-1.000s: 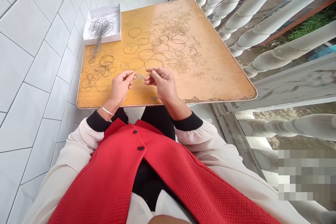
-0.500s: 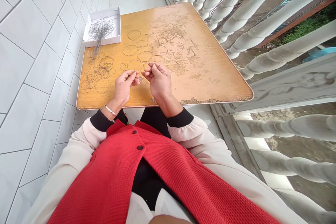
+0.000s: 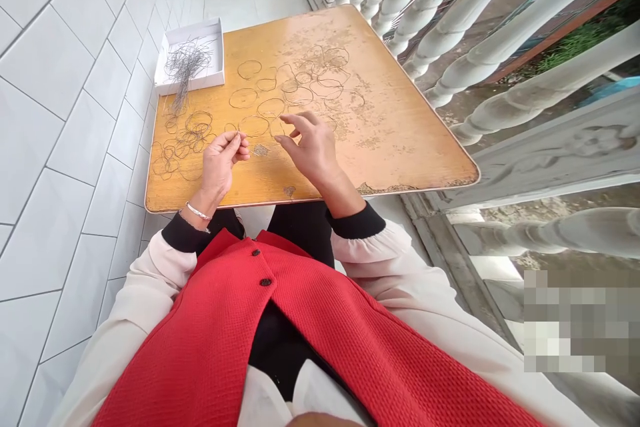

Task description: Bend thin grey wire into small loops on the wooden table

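My left hand [image 3: 224, 159] is closed in a pinch above the near part of the wooden table. What its fingertips hold is too thin to make out. My right hand [image 3: 314, 147] is open, thumb and forefinger apart, over the table to the right. Between the hands lies a small pile of tiny greyish bits [image 3: 261, 150]. Beyond the fingertips, several thin wire-like rings [image 3: 243, 89] are spread over the tabletop, some overlapping. A tangle of smaller dark rings [image 3: 196, 127] lies left of my left hand.
A shallow white box [image 3: 216, 73] stands at the table's far left, with a bundle of thin dark strands [image 3: 189, 61] hanging over its near edge. The table [image 3: 410, 147] has worn patches. A tiled wall [image 3: 70, 177] runs along the left, a white balustrade [image 3: 440, 90] along the right.
My hands have moved apart, the left one to the left and the right one to the right. The right thumb and forefinger have opened from a pinch.
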### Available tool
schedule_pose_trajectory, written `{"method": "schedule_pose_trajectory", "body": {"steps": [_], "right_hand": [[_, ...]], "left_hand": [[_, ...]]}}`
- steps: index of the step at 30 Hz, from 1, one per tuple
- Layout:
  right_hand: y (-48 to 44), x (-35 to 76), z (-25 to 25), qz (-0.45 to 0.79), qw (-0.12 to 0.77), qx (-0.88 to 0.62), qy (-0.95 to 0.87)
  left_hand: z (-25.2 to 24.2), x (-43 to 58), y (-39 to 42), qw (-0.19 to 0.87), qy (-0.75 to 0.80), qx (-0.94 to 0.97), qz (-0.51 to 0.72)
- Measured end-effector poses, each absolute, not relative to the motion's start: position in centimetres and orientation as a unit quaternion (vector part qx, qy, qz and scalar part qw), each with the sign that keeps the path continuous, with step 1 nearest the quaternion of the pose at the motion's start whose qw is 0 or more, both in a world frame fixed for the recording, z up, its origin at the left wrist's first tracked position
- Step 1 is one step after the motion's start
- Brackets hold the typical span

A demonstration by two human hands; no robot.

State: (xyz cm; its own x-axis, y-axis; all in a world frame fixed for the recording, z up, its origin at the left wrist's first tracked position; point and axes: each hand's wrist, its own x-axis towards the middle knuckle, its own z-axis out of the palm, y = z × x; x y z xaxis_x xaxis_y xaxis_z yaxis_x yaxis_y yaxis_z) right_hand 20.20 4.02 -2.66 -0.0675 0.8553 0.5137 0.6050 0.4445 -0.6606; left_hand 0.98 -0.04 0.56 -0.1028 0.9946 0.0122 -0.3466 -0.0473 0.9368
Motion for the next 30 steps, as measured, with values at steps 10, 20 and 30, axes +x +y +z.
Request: {"method": "schedule_pose_trajectory", "body": {"steps": [10,20,30], "right_hand": [[5.2,19.3,-1.4,0.339,0.596,-0.492,-0.537],[4.2,19.0,-1.6,0.392,0.574,-0.456,-0.556],[4.0,18.3,-0.3,0.489,0.557,-0.444,-0.504]], "left_hand": [[-0.3,1.5,-0.2,0.535,0.427,0.377,0.624],[-0.1,0.8,0.3,0.532,0.453,0.403,0.591],[-0.4,0.9,1.6,0.462,0.466,0.479,0.583]]}}
